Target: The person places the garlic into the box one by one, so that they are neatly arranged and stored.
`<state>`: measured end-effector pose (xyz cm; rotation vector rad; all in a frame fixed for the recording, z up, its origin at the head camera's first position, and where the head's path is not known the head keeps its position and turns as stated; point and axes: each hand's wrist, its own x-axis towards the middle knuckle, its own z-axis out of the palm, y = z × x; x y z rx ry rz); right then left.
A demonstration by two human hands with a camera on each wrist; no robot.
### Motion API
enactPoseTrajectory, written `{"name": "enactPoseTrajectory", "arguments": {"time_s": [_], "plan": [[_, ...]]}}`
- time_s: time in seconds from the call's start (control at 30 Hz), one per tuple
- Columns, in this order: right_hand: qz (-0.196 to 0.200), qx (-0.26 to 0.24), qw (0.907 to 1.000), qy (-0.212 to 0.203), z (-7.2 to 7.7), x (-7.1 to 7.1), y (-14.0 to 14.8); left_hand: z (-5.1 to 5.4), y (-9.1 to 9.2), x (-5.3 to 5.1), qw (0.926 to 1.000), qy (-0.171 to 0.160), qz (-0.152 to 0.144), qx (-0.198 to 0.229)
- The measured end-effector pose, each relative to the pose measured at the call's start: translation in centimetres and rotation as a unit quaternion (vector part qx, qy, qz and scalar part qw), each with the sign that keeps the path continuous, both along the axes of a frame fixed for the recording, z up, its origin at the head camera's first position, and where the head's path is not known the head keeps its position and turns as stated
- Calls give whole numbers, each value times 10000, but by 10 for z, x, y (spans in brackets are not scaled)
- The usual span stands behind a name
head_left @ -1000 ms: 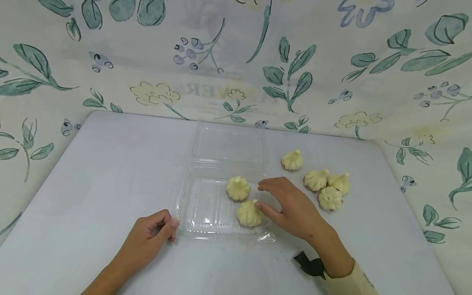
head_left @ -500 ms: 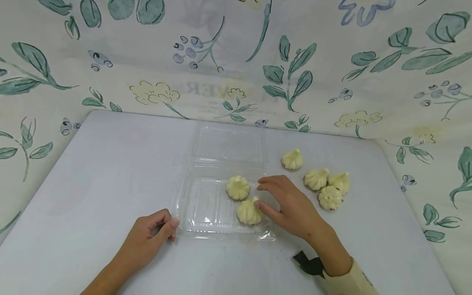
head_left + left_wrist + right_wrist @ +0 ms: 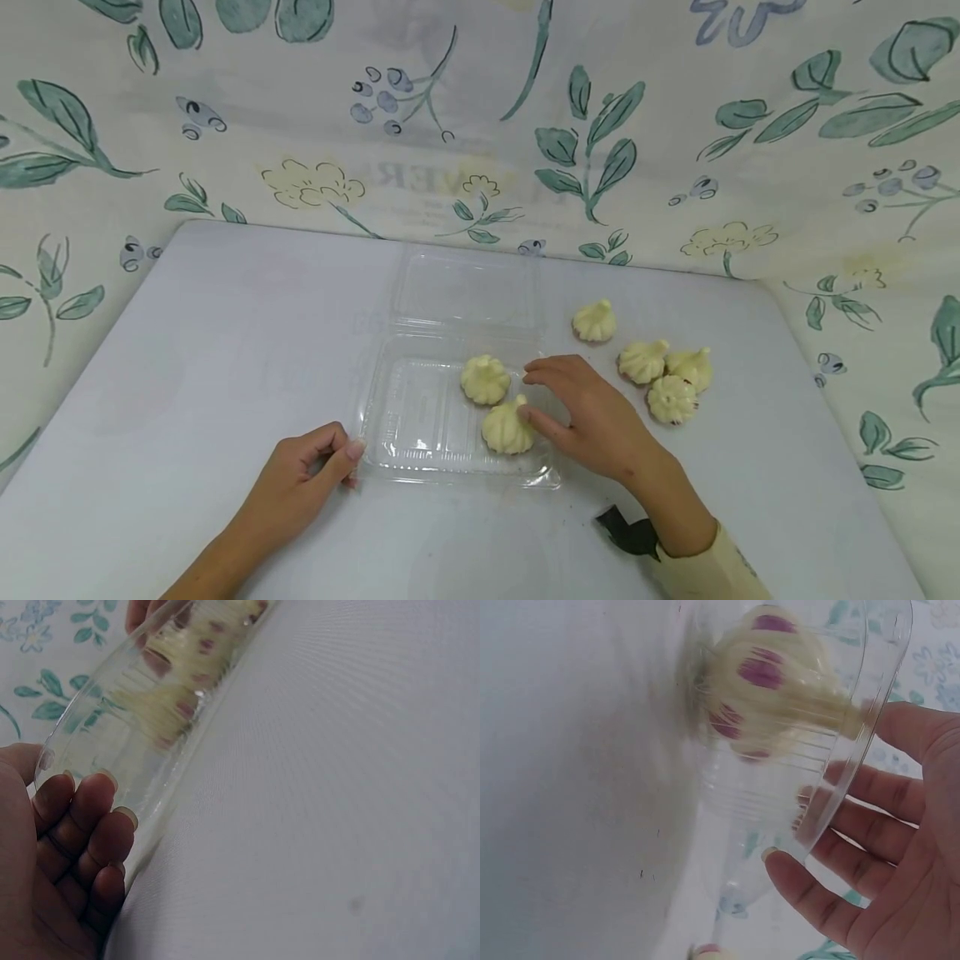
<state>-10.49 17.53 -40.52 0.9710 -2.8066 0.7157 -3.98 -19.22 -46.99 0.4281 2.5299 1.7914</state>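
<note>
A clear plastic clamshell container lies unfolded on the table, its lid laid back. Inside its right half sit a garlic bulb and, nearer me, a second pale yellow garlic bulb with its stem up. Through the clear wall, purple patches show on this bulb. My left hand pinches the container's left rim between thumb and curled fingers. Over the right rim, my right hand has its fingers apart, with the thumb tip at the nearer bulb's stem. Its fingers are loosely bent and grip nothing.
Right of the container lie several more garlic bulbs: a single bulb farther back and a cluster with this bulb in front. A black strap sticks out by the right sleeve. Floral cloth rises behind the white table.
The view has tipped slightly, so everything sits a little higher in it. Both hands, the container and the garlic bulbs keep their places.
</note>
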Motion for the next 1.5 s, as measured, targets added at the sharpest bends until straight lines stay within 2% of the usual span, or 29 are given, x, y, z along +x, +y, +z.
{"name": "enactPoseTrajectory", "arguments": {"time_s": [0.27,0.43,0.8,1.07,1.27,1.5], "plan": [[-35,-111,9999,117,4,-3,5,1,0,-1,10000,-15,-21,26],[-220,-140,9996,115,10,-4,12,0,0,-1,10000,-9,-2,7],[-999,-170,9947,152,29,-8,41,-2,0,-1,10000,28,-23,63],[-1550,-96,9877,194,42,-8,63,-3,-1,-1,9999,122,-27,48],[-2006,259,9791,-234,47,-8,71,-4,-1,-1,9998,150,-54,118],[-2179,860,9693,-742,44,-13,77,-4,-1,-1,9998,122,-70,167]]}}
